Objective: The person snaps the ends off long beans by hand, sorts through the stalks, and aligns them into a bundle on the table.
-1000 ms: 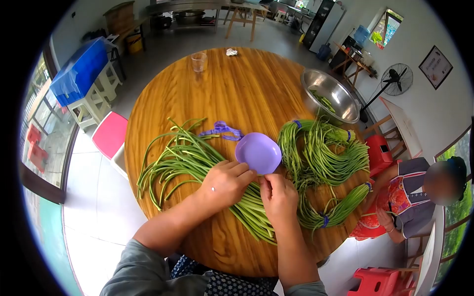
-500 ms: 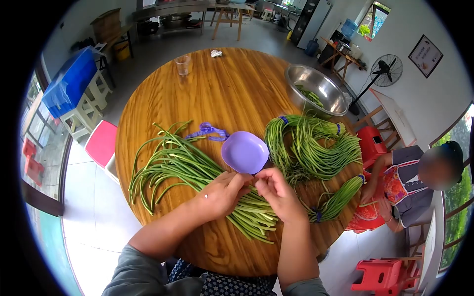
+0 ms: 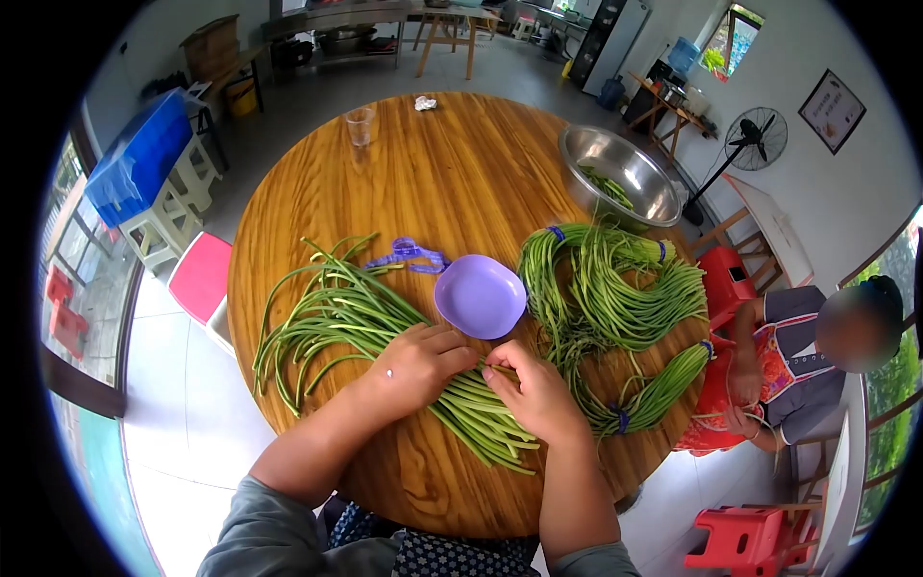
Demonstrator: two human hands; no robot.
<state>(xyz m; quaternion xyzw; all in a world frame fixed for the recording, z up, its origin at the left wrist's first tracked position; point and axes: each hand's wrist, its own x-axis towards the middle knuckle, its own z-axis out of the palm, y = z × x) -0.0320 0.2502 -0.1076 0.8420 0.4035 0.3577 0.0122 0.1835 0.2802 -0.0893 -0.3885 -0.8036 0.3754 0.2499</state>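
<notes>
Loose garlic scapes lie in a long pile slanting across the near side of the round table. My left hand rests on the middle of the pile, fingers curled around the stems. Close beside it, my right hand pinches a thin stem between thumb and finger; the fingers partly hide it. Just beyond both hands sits a shallow purple bowl with nothing visible in it. A purple ribbon lies left of the bowl. Garlic scapes tied with purple bands form a large curled bundle and a smaller bundle on the right.
A steel basin holding some green pieces stands at the table's far right. A clear cup and crumpled tissue are at the far edge. A person in a red apron sits at the right, hands together near a thin strand.
Both my hands have come down from the bowl's near edge onto the pile. My left fingers now lie over the stems. The seated person's hands have shifted slightly.
</notes>
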